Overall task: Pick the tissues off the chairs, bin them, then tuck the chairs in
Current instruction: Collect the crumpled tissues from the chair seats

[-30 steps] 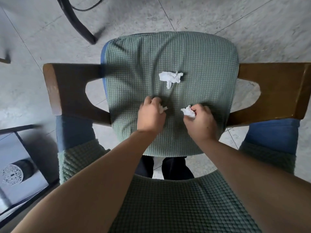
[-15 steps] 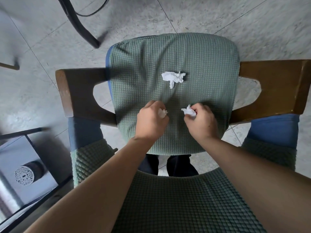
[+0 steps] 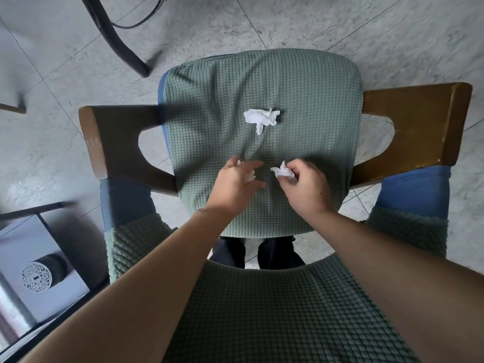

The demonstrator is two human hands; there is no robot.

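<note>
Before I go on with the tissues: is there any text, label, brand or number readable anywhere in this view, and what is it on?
None: no words, numbers or brand marks can be read in this view.
Round lid at lower left: an ornamental swirl pattern only, no letters that can be made out.
Chair cover, armrests, tissues and floor: no print visible.

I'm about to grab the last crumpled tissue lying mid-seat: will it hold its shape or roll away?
The crumpled tissue looks thin and twisted with a loose tail, so it will probably flop and squash when pinched. It seems very light, likely to slide under a nudge. The ribbed seat cover probably stops any rolling.
</note>
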